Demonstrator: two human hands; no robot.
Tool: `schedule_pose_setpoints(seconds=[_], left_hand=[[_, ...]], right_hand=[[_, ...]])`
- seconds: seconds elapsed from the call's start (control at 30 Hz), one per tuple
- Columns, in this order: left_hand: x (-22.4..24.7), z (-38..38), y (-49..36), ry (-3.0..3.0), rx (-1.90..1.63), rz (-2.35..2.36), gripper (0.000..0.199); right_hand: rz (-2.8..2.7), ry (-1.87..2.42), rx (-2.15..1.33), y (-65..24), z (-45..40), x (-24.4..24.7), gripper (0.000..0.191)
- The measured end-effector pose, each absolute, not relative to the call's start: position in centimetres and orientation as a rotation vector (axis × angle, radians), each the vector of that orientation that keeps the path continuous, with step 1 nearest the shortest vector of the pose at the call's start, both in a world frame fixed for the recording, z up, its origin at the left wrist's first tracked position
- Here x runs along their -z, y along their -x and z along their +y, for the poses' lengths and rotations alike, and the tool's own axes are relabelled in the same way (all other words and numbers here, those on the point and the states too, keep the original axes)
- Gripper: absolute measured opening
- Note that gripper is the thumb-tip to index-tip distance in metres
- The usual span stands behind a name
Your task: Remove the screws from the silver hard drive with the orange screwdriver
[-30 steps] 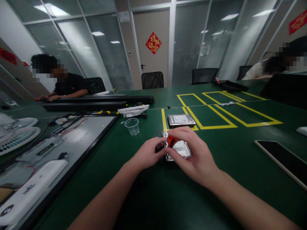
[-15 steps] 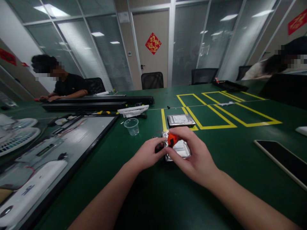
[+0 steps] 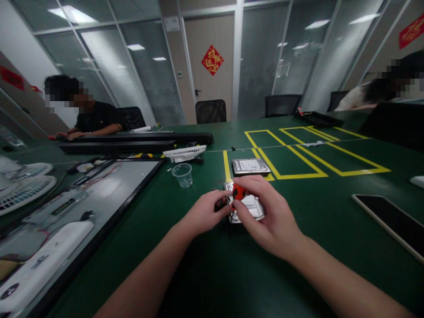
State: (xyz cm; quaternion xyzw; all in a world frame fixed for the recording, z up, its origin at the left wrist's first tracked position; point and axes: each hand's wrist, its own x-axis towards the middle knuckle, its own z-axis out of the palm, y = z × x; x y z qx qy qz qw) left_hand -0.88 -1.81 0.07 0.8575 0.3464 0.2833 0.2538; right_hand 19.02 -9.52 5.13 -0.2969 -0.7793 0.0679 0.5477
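A screwdriver with an orange-red and black handle [image 3: 239, 192] is held upright over a silver hard drive [image 3: 252, 206] on the green table. My right hand [image 3: 270, 212] is closed round its handle with thumb and fingers. Closed in a pinch, my left hand [image 3: 208, 210] has its fingertips at the screwdriver's lower end, above the drive's left edge. The tip and part of the drive are hidden behind my fingers. Just beyond, a second hard drive [image 3: 251, 166] lies flat beside yellow tape.
A clear plastic cup [image 3: 183, 176] and a white vented part [image 3: 184, 153] stand left of the drives. Further left is a large panel [image 3: 132, 174] with electronics. A phone [image 3: 392, 221] lies at the right. Two other people sit across the table.
The screwdriver's handle has turned slightly in my right hand, with its fingers shifting a little. My left hand stays in nearly the same place.
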Motion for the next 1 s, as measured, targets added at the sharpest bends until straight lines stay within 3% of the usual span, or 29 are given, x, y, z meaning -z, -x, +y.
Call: schedule_pose_setpoints(seconds=[1.0], left_hand=[[0.01,-1.78,0.78,-2.321,-0.771,0.937,0.027]], right_hand=[[-1.837,0.717,-0.233,-18.99,-9.54,-4.55,0.056]])
